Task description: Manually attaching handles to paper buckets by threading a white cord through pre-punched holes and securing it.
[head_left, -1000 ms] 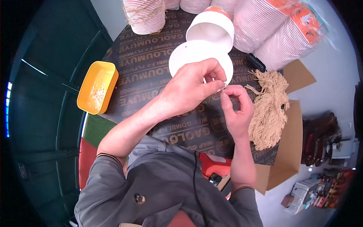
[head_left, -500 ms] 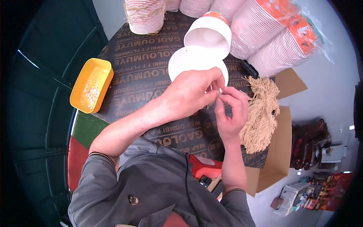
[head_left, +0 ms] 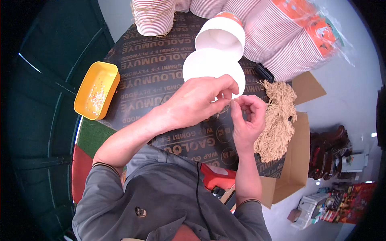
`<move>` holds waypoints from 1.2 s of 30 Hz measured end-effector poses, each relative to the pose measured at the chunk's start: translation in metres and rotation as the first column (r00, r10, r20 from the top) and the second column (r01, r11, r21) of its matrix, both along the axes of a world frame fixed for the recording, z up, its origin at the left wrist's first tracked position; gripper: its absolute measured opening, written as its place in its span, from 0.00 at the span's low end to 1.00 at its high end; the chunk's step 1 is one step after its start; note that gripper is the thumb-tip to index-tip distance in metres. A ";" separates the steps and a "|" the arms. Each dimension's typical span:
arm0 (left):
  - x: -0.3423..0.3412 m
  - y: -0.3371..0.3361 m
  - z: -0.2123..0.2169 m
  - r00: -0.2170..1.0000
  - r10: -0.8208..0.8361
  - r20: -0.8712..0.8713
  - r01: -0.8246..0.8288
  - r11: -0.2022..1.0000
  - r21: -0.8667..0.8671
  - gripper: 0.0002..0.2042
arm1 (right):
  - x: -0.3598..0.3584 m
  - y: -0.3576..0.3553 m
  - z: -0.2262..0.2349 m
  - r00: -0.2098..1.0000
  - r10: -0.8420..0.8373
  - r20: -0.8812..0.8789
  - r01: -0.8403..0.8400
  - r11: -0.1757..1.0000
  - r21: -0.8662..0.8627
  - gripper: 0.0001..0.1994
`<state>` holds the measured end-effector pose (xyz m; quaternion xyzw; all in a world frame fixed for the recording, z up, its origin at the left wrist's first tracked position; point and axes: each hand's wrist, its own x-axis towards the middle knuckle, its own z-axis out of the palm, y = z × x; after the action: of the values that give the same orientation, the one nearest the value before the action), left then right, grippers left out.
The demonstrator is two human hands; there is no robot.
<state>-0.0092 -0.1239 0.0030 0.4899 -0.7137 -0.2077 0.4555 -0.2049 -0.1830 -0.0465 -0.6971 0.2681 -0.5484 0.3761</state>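
Observation:
My left hand and my right hand meet over a dark printed board. Between their fingertips they pinch a thin piece of tan twine. Just beyond the fingers stands a white paper cup, its open mouth toward me, and a second white cup with an orange rim lies behind it. A bundle of cut tan twine lies right of my right hand, spilling over the board's edge.
A yellow tray with small beads sits at the board's left edge. Stacks of ribbed paper cups and bagged orange cups line the far side. A cardboard box is at the right. A red tool lies by my lap.
Both hands stay pinched together on the twine and have shifted slightly lower and toward me in view; the cups and twine bundle have not moved on the board.

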 end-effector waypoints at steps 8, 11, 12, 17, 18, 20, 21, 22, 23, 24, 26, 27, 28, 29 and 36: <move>-0.002 -0.001 -0.001 0.998 0.021 -0.055 -0.017 0.997 0.080 0.15 | -0.002 -0.006 -0.002 0.991 -0.068 -0.118 0.043 0.979 -0.200 0.10; -0.002 0.000 -0.003 0.997 0.015 -0.080 -0.011 0.999 0.046 0.16 | -0.001 -0.005 0.002 0.973 -0.129 -0.189 0.060 0.941 -0.333 0.11; -0.002 0.001 -0.002 0.997 0.015 -0.079 -0.012 0.999 0.047 0.16 | -0.001 -0.004 0.003 0.971 -0.144 -0.193 0.068 0.933 -0.352 0.12; -0.005 0.001 0.001 0.995 0.033 -0.098 -0.026 0.997 0.068 0.17 | -0.003 -0.002 0.002 0.964 -0.161 -0.211 0.083 0.938 -0.337 0.13; -0.006 0.001 0.000 0.995 0.033 -0.099 -0.026 0.997 0.069 0.17 | -0.003 -0.003 0.002 0.964 -0.157 -0.214 0.082 0.943 -0.322 0.13; -0.009 0.002 -0.004 0.997 0.065 -0.048 -0.065 0.998 0.009 0.18 | -0.003 -0.004 0.001 0.964 -0.150 -0.218 0.078 0.949 -0.306 0.13; -0.010 0.003 -0.005 0.997 0.067 -0.048 -0.067 0.998 0.010 0.18 | -0.002 -0.004 0.002 0.961 -0.167 -0.219 0.087 0.939 -0.332 0.13; -0.012 0.002 -0.005 0.996 0.081 -0.022 -0.081 0.997 0.001 0.18 | -0.002 -0.005 0.003 0.957 -0.188 -0.221 0.100 0.928 -0.358 0.12; -0.014 0.002 -0.006 0.995 0.096 0.003 -0.096 0.995 -0.009 0.18 | -0.002 -0.004 0.004 0.956 -0.191 -0.222 0.103 0.928 -0.357 0.12; -0.016 0.002 -0.007 0.996 0.093 0.002 -0.093 0.996 -0.009 0.18 | -0.002 -0.003 0.006 0.954 -0.197 -0.226 0.109 0.930 -0.350 0.12; -0.018 0.003 -0.008 0.991 0.132 0.031 -0.129 0.988 -0.080 0.18 | -0.001 -0.002 0.006 0.953 -0.198 -0.229 0.112 0.934 -0.340 0.11; -0.018 0.003 -0.008 0.991 0.133 0.031 -0.130 0.988 -0.078 0.18 | -0.002 -0.003 0.006 0.952 -0.190 -0.240 0.098 0.933 -0.347 0.10; -0.019 0.004 -0.009 0.987 0.150 0.051 -0.144 0.984 -0.109 0.17 | -0.002 -0.004 0.006 0.951 -0.180 -0.252 0.083 0.932 -0.353 0.09; -0.019 0.004 -0.009 0.983 0.168 0.070 -0.157 0.978 -0.139 0.17 | -0.002 -0.003 0.006 0.951 -0.178 -0.253 0.081 0.933 -0.352 0.09; -0.022 0.009 -0.008 0.949 0.225 0.220 -0.174 0.958 -0.227 0.13 | -0.014 -0.001 0.019 0.971 0.134 -0.197 -0.077 0.959 0.274 0.03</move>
<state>-0.0310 -0.1152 -0.0052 0.5321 -0.7282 -0.0242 0.4312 -0.2194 -0.1843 -0.0275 -0.7088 0.3399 -0.4087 0.4637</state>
